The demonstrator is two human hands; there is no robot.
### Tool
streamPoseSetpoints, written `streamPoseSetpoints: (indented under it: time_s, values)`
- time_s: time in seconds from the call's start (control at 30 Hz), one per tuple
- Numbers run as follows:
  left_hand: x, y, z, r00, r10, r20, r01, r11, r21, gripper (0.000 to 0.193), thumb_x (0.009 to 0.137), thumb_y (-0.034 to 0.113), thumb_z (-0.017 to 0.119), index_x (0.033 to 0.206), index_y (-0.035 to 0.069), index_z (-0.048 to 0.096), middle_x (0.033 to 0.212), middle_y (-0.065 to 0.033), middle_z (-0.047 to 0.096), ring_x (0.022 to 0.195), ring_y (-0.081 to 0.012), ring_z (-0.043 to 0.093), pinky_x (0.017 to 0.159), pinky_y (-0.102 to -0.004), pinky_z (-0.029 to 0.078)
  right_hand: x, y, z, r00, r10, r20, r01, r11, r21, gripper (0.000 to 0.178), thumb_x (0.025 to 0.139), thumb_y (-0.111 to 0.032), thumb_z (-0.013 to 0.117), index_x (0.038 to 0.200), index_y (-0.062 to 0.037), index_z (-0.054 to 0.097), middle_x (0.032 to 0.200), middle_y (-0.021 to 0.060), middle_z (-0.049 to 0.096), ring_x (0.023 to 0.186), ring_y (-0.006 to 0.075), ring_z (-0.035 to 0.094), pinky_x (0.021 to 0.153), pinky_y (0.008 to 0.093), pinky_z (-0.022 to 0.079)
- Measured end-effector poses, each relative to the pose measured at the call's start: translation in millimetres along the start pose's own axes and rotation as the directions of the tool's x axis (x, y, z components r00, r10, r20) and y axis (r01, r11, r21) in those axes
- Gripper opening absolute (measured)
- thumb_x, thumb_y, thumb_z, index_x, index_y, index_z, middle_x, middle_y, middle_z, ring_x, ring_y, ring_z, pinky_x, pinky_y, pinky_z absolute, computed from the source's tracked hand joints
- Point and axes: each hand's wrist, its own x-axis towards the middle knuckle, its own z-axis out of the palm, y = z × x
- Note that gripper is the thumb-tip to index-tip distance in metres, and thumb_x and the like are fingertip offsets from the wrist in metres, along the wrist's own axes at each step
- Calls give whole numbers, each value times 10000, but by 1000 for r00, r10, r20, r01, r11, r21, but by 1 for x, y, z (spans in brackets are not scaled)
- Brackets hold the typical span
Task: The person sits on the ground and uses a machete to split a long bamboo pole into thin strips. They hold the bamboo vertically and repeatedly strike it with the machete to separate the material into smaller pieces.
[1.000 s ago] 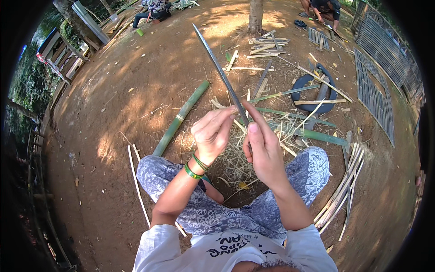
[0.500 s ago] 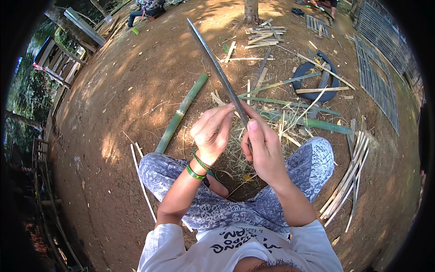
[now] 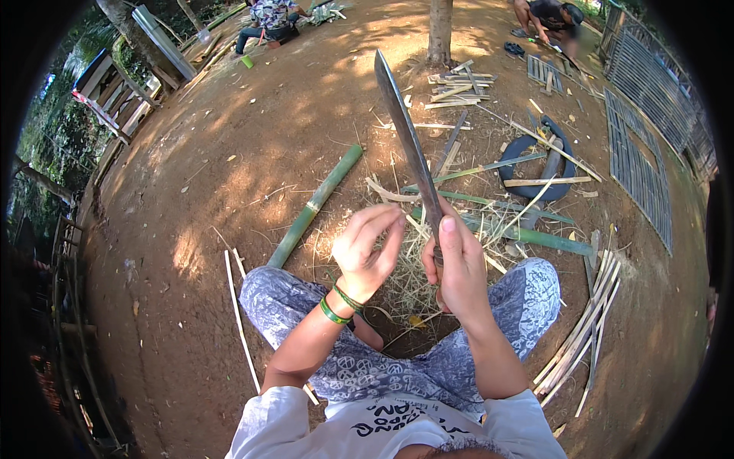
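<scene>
My right hand [image 3: 464, 271] is wrapped round the handle of a machete [image 3: 409, 138], thumb laid along the base of the blade. The long dark blade points up and away, leaning slightly left. Beside it, my left hand [image 3: 365, 249] is raised with thumb and fingertips drawn together in a pinch, a small gap from the blade. Whatever those fingertips hold, if anything, is too small to make out. Below both hands, thin shavings [image 3: 413, 283] litter the ground between my crossed legs. A green bamboo pole [image 3: 315, 205] lies beyond my left knee.
Split bamboo strips [image 3: 582, 329] lie beside my right knee. Farther right are green bamboo lengths [image 3: 550, 239] and a black rubber ring [image 3: 512, 164]. Cut slats [image 3: 459, 88] lie near a tree trunk [image 3: 440, 34]. Two people [image 3: 267, 21] [image 3: 554, 23] crouch or sit far off.
My left fingertips have come away from the blade. The machete has swung more upright and slightly right. My view has tilted up, bringing more of the far people into sight.
</scene>
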Motion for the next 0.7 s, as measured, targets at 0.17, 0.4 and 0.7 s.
streamPoseSetpoints:
  time_s: [0.17, 0.4, 0.7]
  values:
    - [-8, 8, -40, 964, 5, 265, 56, 973, -222, 239, 750, -35, 701, 987, -2, 693, 977, -176, 713, 874, -290, 709, 779, -363, 562, -2, -3, 0, 1000, 2, 25, -1, 999, -40, 499, 1098, -329, 320, 1491, -48, 444, 548, -42, 421, 486, 42, 403, 474, 237, 340]
    - [38, 27, -27, 988, 10, 152, -7, 1000, -20, 306, 738, -6, 805, 1033, 2, 723, 1022, -135, 710, 916, -263, 705, 775, -337, 563, -2, -5, 6, 999, -16, 44, 17, 999, -40, 496, 1095, -312, 320, 1480, -28, 451, 545, -34, 440, 488, 41, 415, 476, 241, 353]
    - [46, 25, -20, 983, -57, 176, 64, 997, -37, 235, 750, -37, 792, 970, 10, 726, 963, -123, 716, 865, -260, 713, 733, -326, 563, -2, -4, 6, 998, -58, 38, 61, 996, -60, 513, 1096, -328, 317, 1481, -12, 442, 542, -33, 434, 483, 45, 418, 470, 240, 342]
